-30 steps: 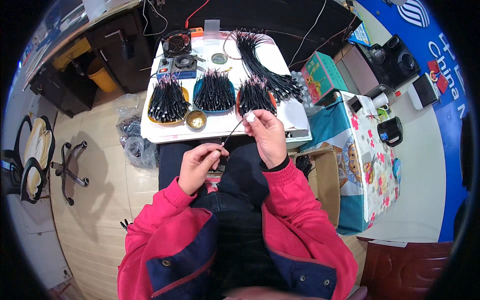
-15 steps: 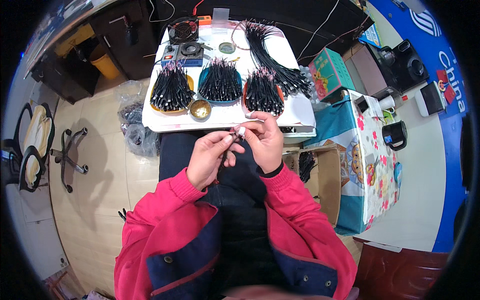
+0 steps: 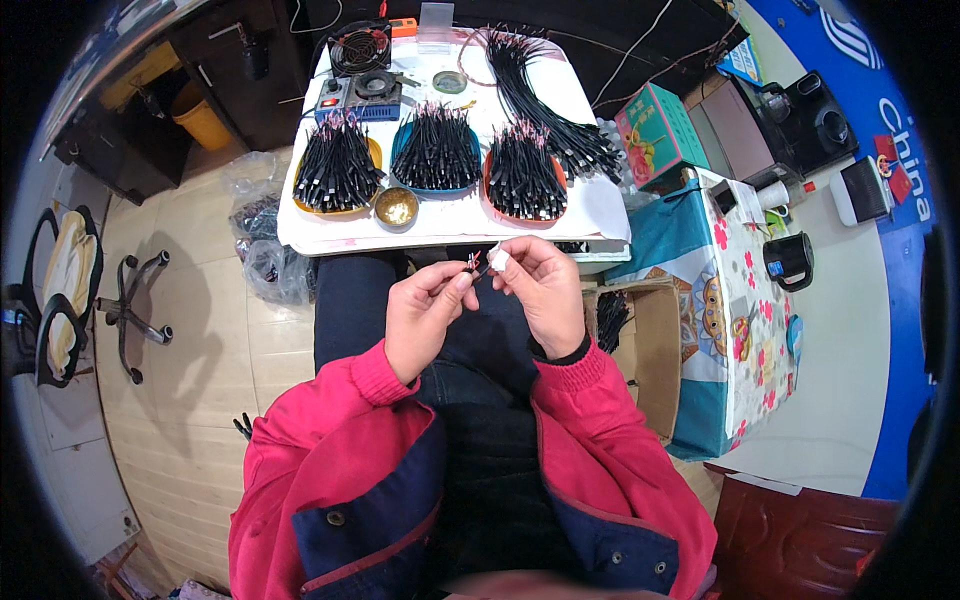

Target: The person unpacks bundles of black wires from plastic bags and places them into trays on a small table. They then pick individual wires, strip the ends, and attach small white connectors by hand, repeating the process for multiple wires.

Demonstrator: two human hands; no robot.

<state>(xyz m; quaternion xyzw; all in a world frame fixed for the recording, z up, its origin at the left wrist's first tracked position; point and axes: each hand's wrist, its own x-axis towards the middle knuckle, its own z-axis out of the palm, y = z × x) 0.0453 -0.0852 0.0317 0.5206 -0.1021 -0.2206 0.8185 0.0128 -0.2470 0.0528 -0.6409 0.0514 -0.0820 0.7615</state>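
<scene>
While both hands pinch one thin wire end (image 3: 474,264) just below the table (image 3: 440,235) | left hand (image 3: 425,315) grips wire | right hand (image 3: 545,290) holds white connector (image 3: 497,257) | next probably needs careful lining up

trays of black cables (image 3: 436,155): 3 | brass bowl (image 3: 396,207): 1 | fans (image 3: 359,47): 2 | hands (image 3: 425,318): 2

On the white table (image 3: 330,238), three trays hold bundles of black cables: a yellow tray (image 3: 335,175) at left, a blue tray (image 3: 436,155) in the middle, a red tray (image 3: 522,180) at right. A small brass bowl (image 3: 396,207) sits near the edge. A black fan (image 3: 359,47) stands far. A cardboard box (image 3: 650,350) lies right, and an office chair (image 3: 60,295) far left.
</scene>
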